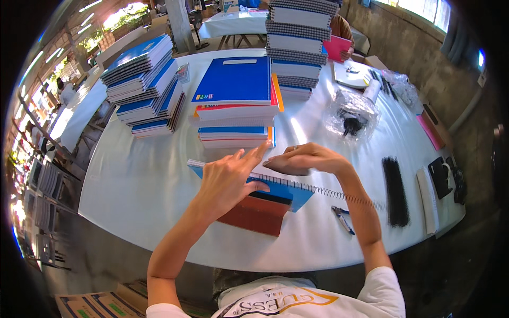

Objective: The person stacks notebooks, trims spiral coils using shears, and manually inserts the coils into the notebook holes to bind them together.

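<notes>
On the worktop (132, 185), a spiral-bound notebook (275, 193) lies at the near edge under both hands, the left hand (228, 180) beside the right hand (302, 159). Its wire coil (344, 196) trails toward 3 o'clock; pliers (343, 218) lie just nearer. Notebook stacks stand at 12 (236, 100), 10 (146, 85) and 1 o'clock (297, 47).

Clear plastic bag (351, 114), table's right side
</notes>
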A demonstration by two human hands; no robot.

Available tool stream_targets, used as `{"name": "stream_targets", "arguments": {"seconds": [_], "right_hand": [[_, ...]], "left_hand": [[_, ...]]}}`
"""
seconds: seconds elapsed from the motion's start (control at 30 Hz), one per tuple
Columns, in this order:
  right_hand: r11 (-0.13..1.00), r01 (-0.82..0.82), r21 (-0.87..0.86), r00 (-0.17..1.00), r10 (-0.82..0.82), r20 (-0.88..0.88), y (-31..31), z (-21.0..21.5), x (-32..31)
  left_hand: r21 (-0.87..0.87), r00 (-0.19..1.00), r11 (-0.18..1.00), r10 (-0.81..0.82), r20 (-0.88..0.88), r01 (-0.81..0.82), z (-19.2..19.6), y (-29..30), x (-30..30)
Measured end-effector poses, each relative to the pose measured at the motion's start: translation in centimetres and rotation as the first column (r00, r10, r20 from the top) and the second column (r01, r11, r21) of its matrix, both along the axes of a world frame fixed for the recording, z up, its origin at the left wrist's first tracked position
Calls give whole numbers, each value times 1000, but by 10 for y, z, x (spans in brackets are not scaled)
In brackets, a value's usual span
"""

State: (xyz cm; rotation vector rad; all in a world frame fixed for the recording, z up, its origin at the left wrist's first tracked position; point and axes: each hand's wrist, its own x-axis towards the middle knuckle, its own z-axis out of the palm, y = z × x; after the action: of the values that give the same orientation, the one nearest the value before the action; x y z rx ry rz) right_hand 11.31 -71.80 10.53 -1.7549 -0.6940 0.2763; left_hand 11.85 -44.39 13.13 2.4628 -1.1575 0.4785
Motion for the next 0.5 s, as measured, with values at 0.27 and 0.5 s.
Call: {"name": "stream_targets", "arguments": {"seconds": [0.27, 0.5], "right_hand": [[986, -111, 122, 983, 127, -134, 14, 6, 8], [983, 30, -183, 998, -21, 51, 23, 23, 11]], "left_hand": [[55, 988, 996, 83, -130, -76, 3, 15, 2], [29, 993, 996, 82, -89, -79, 2, 24, 15]]}}
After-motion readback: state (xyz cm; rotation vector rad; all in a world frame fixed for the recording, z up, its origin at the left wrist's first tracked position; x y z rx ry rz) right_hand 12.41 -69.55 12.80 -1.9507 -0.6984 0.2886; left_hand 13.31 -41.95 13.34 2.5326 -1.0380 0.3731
